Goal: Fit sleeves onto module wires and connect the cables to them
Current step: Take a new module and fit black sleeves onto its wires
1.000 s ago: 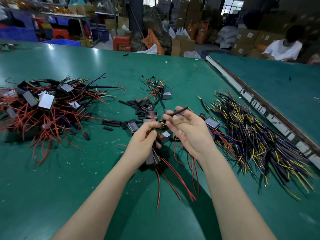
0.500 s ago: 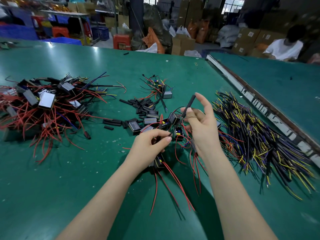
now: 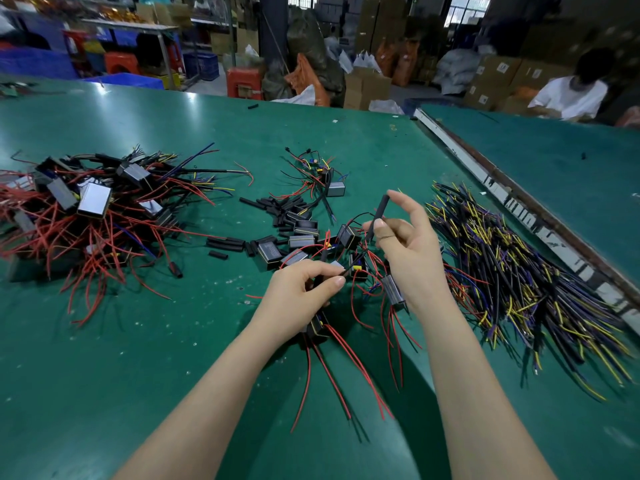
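Observation:
My right hand (image 3: 408,251) pinches a black sleeve (image 3: 380,210) between thumb and fingers, its free end pointing up and away. My left hand (image 3: 299,299) grips a small black module (image 3: 318,328) with red wires (image 3: 346,368) trailing toward me, and pinches a thin black wire (image 3: 353,266) that runs up toward the sleeve. Loose black sleeves (image 3: 273,206) lie just beyond my hands among several small modules (image 3: 303,242).
A large heap of modules with red wires (image 3: 86,209) fills the left of the green table (image 3: 138,358). A bundle of black, yellow and purple cables (image 3: 512,271) lies at the right. A second table (image 3: 554,168) adjoins, with a person in white (image 3: 571,95) behind it.
My right hand lifted the sleeve from nearly flat to upright and moved right and away. My left hand dropped slightly and now pinches the thin wire.

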The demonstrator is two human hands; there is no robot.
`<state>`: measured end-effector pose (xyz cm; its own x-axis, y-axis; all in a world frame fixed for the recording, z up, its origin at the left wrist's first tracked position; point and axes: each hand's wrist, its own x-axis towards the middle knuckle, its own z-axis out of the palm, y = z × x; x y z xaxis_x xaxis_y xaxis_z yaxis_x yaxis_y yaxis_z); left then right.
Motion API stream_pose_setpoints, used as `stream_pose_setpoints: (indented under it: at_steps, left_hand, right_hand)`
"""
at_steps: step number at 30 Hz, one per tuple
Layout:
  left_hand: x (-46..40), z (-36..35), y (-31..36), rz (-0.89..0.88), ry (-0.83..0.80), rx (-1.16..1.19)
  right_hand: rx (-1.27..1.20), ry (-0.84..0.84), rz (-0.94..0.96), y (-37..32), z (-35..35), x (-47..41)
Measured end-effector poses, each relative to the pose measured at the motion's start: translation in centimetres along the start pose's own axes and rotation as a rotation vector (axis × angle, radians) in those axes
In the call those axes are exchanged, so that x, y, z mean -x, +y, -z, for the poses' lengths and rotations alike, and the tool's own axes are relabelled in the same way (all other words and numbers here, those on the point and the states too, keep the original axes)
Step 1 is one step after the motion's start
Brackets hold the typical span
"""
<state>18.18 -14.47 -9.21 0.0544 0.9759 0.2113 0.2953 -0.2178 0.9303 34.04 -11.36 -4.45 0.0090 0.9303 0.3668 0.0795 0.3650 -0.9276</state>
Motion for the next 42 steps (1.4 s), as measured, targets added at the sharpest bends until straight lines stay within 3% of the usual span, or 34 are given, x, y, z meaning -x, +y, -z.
stream_pose_setpoints:
  at_steps: [15,23,31,35,42]
  left_hand:
    - [0.1,0.0,0.0,0.012,0.018,-0.014]
    - [0.0,0.2,-0.1,0.003,0.064,-0.054]
    - [-0.2,0.4,0.1,0.017,0.101,0.077]
    - [-0.2,0.3,0.2,0.039,0.150,0.130]
    - [-0.5,0.0,0.0,0.023,0.290,0.145]
  right_hand:
    - [0.015,0.002,-0.002,0.2,0.3,-0.1]
    - [0.286,-0.127,0.084,1.0,0.4,0.1]
    - [-0.126,0.059,-0.101,1.1,-1.0,-0.1]
    - [-0.124,0.073,-0.127,1.3,-2.6,0.4]
    - [-0.051,-0.059,-0.146,2.0,-4.5,1.3]
